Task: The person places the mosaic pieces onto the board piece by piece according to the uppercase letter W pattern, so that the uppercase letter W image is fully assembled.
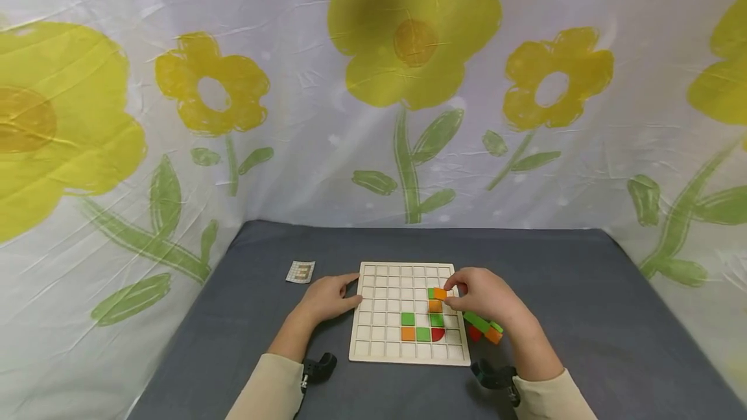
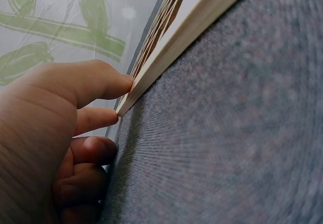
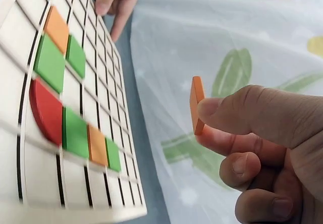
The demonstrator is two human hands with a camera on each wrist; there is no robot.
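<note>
My right hand pinches a thin orange square tile between thumb and forefinger, its other fingers curled under. In the head view that tile is over the upper right of a pale wooden grid board. My left hand touches the board's left edge with thumb and forefinger spread apart. Several flat tiles lie in the grid: green squares such as one green tile, an orange tile below it, and a red tile with one rounded corner. The held tile partly covers a green one in the head view.
Loose green blocks, a red piece and an orange block lie right of the board, partly behind the right forearm. A small printed card lies at the back left. Flowered cloth hangs behind the dark table.
</note>
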